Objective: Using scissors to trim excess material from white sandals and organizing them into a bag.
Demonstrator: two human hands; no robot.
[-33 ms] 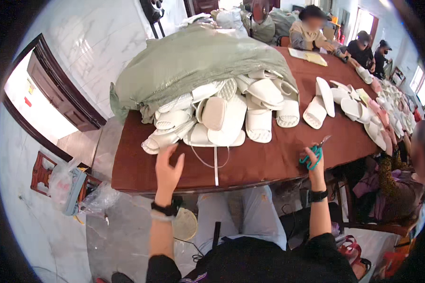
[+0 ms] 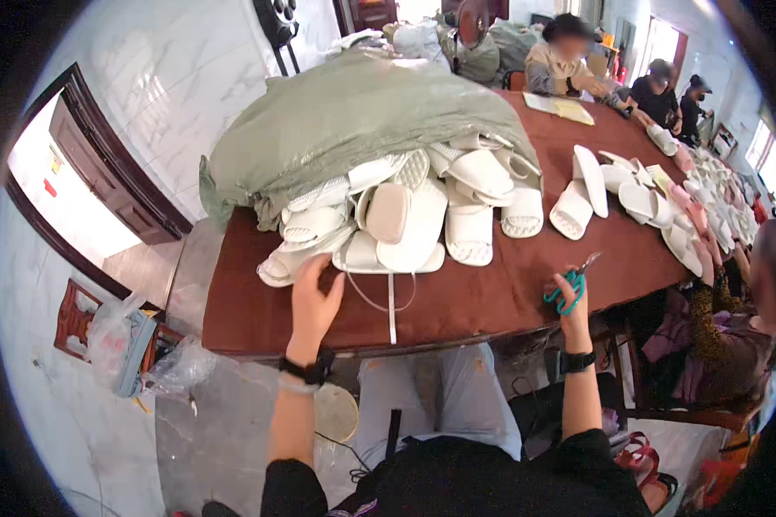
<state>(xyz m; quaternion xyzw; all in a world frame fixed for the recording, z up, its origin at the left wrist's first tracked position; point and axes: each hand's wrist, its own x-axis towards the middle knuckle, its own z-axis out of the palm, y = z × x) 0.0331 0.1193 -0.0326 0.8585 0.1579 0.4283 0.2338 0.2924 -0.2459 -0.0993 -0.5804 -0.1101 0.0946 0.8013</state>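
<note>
My left hand (image 2: 315, 302) is over the near left edge of the pile of white slippers (image 2: 422, 233). Its thumb and fingers are apart, and the fingertips meet the edge of a slipper (image 2: 276, 267); whether they touch it I cannot tell. A pair of scissors with teal handles (image 2: 564, 295) is in my right hand (image 2: 578, 308), with the blades pointing up and away to the right. Between my hands a pale strap (image 2: 393, 314) and a thin loop (image 2: 366, 302) hang from the pile toward the table's front edge. The slippers spill out of a large green sack (image 2: 362, 112).
Brown cloth covers the table (image 2: 500, 302). Two more slippers (image 2: 582, 194) lie right of the pile, then a long heap of white and pink ones (image 2: 707, 198). Co-workers sit along the far side and at the right. A chair with plastic bags (image 2: 112, 336) stands at the left.
My left hand has shifted slightly right and toward the slippers, its fingers a little more curved. The right hand with the scissors has hardly moved.
</note>
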